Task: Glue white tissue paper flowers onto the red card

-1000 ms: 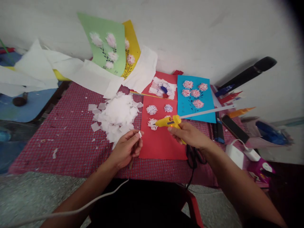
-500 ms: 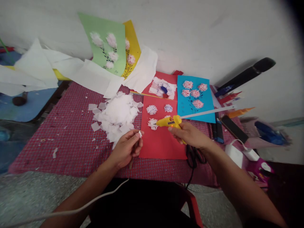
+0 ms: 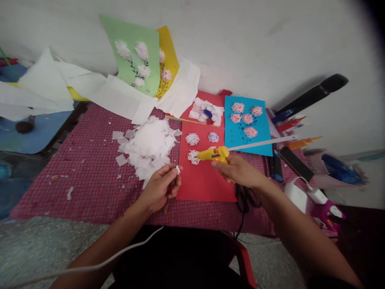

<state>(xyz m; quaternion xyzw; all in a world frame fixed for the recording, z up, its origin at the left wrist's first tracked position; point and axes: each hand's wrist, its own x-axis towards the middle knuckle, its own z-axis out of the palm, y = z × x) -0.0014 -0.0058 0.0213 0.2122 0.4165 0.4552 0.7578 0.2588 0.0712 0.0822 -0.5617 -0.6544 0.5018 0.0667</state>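
Watching through the head view, I have the right hand (image 3: 239, 171) wrapped round the handle of a yellow glue gun (image 3: 221, 153), a long pale glue stick (image 3: 261, 143) jutting from its back and a small orange light glowing on its side. The nozzle points at the white paper flower (image 3: 193, 157) on the red sheet (image 3: 204, 182); whether the tip touches it or hangs just above, I cannot tell. The left hand (image 3: 161, 186) waits near the sheet's left edge, thumb and fingers pinching a small twisted scrap of white paper (image 3: 177, 170); the heap of paper squares (image 3: 152, 144) lies just beyond it on the surface (image 3: 87, 176).

To do this dab well, I would steady the right wrist, aim the nozzle at a gap between the petals and squeeze lightly, so that a small bead comes out rather than a flood. I would lift off with a little twist to break the thread of glue, then seat the scrap at once, since hot glue probably sets fast. I'd grip the paper by its crumpled end, away from the bead, to spare the skin, and mind that the stick's far end clears the blue sheet (image 3: 261, 120) when turning
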